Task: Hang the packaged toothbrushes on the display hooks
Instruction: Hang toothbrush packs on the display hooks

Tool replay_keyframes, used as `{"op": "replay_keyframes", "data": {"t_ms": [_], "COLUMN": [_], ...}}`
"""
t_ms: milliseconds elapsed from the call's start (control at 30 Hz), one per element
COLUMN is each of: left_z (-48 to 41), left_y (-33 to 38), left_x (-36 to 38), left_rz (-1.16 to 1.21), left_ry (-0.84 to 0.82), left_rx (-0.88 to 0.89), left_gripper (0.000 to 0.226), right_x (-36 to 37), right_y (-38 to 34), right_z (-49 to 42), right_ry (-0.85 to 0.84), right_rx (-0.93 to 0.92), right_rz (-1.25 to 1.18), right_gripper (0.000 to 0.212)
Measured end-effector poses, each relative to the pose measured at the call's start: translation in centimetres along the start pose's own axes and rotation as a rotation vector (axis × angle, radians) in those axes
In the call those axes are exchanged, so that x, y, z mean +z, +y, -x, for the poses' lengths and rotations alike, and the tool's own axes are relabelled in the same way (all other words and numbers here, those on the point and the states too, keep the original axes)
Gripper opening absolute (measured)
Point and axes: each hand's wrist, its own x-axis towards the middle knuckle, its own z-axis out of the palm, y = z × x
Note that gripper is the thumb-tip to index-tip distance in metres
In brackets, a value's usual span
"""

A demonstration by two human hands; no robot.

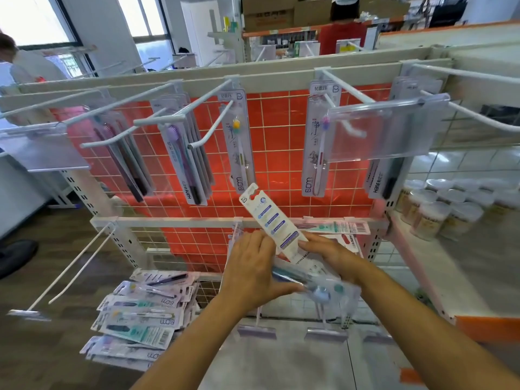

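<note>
The right hand (333, 256) pinches the lower end of a toothbrush pack (270, 218), which rises tilted up and to the left above both hands, printed back showing; the left hand (250, 273), just beside it, grips a blurred second pack (320, 291) lying below, thumb across it; above, white display hooks (197, 143) carry hung packs (237, 142); a loose pile of packs (143, 313) lies lower left.

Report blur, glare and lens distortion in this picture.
Head view: motion blur smears the clear plastic toothbrush pack at bottom centre; the white card-backed pack above it is fairly sharp; the wide lens bows the white metal top rail; the window at top left is blown out.
</note>
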Motion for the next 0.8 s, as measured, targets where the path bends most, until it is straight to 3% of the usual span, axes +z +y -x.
{"op": "replay_keyframes", "data": {"t_ms": [100, 200, 367, 467, 600, 800], "left_z": [0.5, 1.2, 1.6, 1.0, -0.1, -1.1], "left_y": [-0.2, -0.6, -0.3, -0.3, 0.2, 0.5], "left_x": [-0.2, 0.6, 1.8, 0.4, -1.6, -1.7], "left_rz": [0.132, 0.169, 0.283, 0.491, 0.761, 0.974], "left_ry": [-0.074, -0.131, 0.015, 0.089, 0.15, 0.23], "left_rx": [-0.1, -0.051, -0.017, -0.17, -0.377, -0.574], "left_gripper": [0.05, 0.033, 0.035, 0.032, 0.004, 0.012], "right_x": [-0.8, -0.4, 0.7, 1.0, 1.5, 2.2], "right_y": [-0.2, -0.4, -0.3, -0.2, 0.1, -0.1], "right_z": [0.1, 0.4, 0.2, 0.3, 0.2, 0.1], "right_ry": [0.021, -0.013, 0.043, 0.139, 0.136, 0.1], "right_rx": [-0.024, -0.033, -0.156, -0.225, -0.232, -0.229], "right_rz": [-0.16, -0.257, -0.159, 0.058, -0.04, -0.139], "right_gripper": [0.044, 0.045, 0.029, 0.028, 0.033, 0.025]}}
